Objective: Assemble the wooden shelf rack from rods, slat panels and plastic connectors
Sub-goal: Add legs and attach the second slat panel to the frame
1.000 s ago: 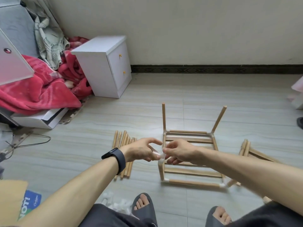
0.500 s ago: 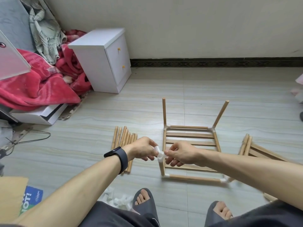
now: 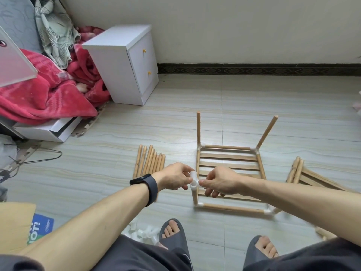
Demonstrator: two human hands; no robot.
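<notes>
The partly built rack point(image 3: 228, 159) lies on the tiled floor: a slat panel framed by rods, with white connectors at its corners. Two rods stand up from the far corners. At the near left corner an upright rod point(image 3: 195, 197) carries a white plastic connector point(image 3: 194, 181) on its top. My left hand point(image 3: 175, 178) pinches that connector from the left, and my right hand point(image 3: 219, 181) pinches it from the right. A bundle of loose rods point(image 3: 149, 161) lies left of the rack.
More slat panels and rods point(image 3: 304, 176) lie to the right. Loose white connectors point(image 3: 143, 234) sit by my left foot. A white nightstand point(image 3: 127, 63) and a red blanket point(image 3: 45, 96) stand at the back left. A wire hanger point(image 3: 39, 158) lies on the floor.
The view has tilted slightly, and the white connector now shows plainly on top of the near left rod between both hands. The rack has not moved.
</notes>
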